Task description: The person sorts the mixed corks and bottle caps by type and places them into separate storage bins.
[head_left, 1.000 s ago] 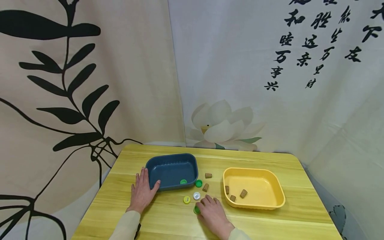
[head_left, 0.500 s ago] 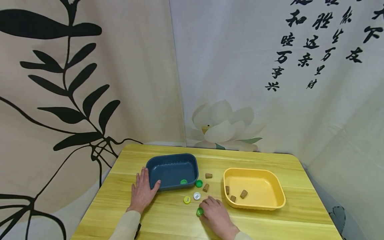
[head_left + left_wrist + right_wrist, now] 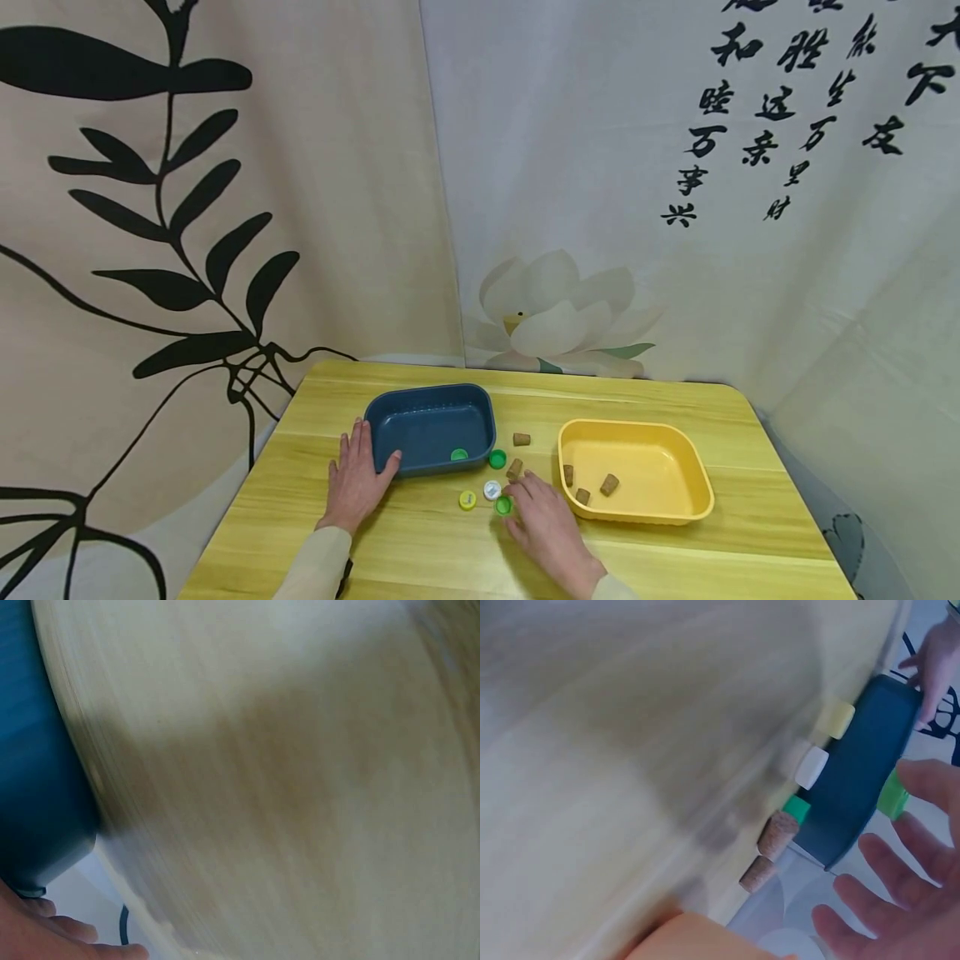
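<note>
My right hand [image 3: 549, 525] pinches a green bottle cap [image 3: 503, 505] between thumb and index finger. In the right wrist view this cap [image 3: 892, 795] is held up off the table, the other fingers loosely spread. My left hand [image 3: 354, 483] rests against the left side of the blue tray [image 3: 427, 421], fingers straight, thumb at its front wall. Near the right hand lie a white cap [image 3: 492, 490] and a yellow cap [image 3: 467, 500]. Another green cap [image 3: 497, 458] sits beside the tray's right corner. One more green cap [image 3: 459, 455] lies inside the blue tray.
Two corks, a nearer cork [image 3: 514, 469] and a farther cork [image 3: 522, 439], lie between the trays. On the right stands a yellow tray [image 3: 660, 467] with corks [image 3: 610, 484] at its left end. The wooden table [image 3: 675, 558] ends at a curtained wall behind.
The right hand has picked the green cap up from the table and carried it slightly forward, toward the white cap. The left hand and both trays stay in place.
</note>
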{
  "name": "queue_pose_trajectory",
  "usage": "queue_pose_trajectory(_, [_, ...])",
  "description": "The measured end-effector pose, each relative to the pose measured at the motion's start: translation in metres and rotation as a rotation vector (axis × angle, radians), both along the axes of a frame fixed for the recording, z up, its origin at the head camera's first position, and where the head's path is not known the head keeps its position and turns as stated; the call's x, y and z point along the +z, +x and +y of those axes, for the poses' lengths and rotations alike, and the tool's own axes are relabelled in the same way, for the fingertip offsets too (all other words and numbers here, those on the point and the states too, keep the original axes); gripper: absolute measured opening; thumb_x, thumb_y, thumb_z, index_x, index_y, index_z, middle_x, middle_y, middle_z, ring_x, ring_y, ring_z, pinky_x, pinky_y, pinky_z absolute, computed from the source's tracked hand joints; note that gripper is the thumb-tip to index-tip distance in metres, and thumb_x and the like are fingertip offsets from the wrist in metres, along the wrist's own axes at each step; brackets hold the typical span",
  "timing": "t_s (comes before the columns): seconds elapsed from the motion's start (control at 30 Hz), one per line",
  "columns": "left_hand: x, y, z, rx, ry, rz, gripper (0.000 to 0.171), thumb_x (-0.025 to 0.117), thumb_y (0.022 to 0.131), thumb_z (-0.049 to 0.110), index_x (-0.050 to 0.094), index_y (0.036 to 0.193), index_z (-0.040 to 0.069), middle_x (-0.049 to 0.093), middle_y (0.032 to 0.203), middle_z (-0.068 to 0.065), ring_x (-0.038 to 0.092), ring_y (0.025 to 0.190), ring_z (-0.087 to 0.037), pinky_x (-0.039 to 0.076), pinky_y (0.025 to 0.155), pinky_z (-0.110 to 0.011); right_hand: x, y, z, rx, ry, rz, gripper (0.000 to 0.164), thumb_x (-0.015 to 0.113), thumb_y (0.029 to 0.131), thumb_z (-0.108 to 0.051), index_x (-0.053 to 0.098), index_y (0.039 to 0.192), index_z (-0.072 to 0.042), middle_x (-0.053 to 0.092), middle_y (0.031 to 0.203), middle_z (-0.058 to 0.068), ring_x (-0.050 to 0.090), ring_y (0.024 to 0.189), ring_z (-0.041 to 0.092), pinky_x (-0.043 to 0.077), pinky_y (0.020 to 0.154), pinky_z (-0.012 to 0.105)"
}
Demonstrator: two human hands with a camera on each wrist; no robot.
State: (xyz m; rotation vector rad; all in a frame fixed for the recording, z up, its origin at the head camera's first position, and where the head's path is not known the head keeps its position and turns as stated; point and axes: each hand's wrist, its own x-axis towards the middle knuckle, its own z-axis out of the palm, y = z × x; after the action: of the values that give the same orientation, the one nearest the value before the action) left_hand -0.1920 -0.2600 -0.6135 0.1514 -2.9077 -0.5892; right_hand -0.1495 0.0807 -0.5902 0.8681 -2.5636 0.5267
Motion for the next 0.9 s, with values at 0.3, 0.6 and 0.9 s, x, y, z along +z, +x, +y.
queue_pose_trajectory(0.3, [0.001, 0.0, -0.001, 0.003, -0.004, 0.015, 0.092, 0.051, 0.093, 0.058, 0.014, 0.154, 0.0, 0.009, 0.16, -0.017, 0.014, 0.141, -0.047, 0.02, 0.1, -0.074, 0.012, -0.01, -0.006, -0.013, -0.097, 0.027, 0.044, 0.082, 0.074, -0.025, 0.065, 0.112, -0.011, 0.063, 0.114, 0.005, 0.058, 0.114, 0.03, 0.047, 0.094, 0.047])
queue_pose_trajectory(0.6, [0.001, 0.0, -0.002, 0.008, -0.02, 0.005, 0.094, 0.045, 0.092, 0.064, 0.014, 0.154, 0.0, 0.009, 0.16, -0.017, 0.014, 0.141, -0.047, 0.02, 0.101, -0.074, 0.027, -0.024, -0.019, -0.009, -0.206, -0.01, 0.041, 0.081, 0.079, -0.026, 0.064, 0.113, -0.011, 0.062, 0.119, 0.006, 0.056, 0.115, 0.028, 0.047, 0.094, 0.047])
queue_pose_trajectory(0.9, [0.0, 0.0, 0.001, 0.015, -0.013, 0.029, 0.093, 0.046, 0.092, 0.064, 0.018, 0.153, 0.0, 0.011, 0.16, -0.016, 0.015, 0.141, -0.048, 0.019, 0.099, -0.075, 0.032, -0.047, -0.033, -0.051, -0.238, -0.015, 0.037, 0.078, 0.083, -0.029, 0.064, 0.113, -0.014, 0.063, 0.117, 0.002, 0.055, 0.119, 0.033, 0.049, 0.09, 0.05])
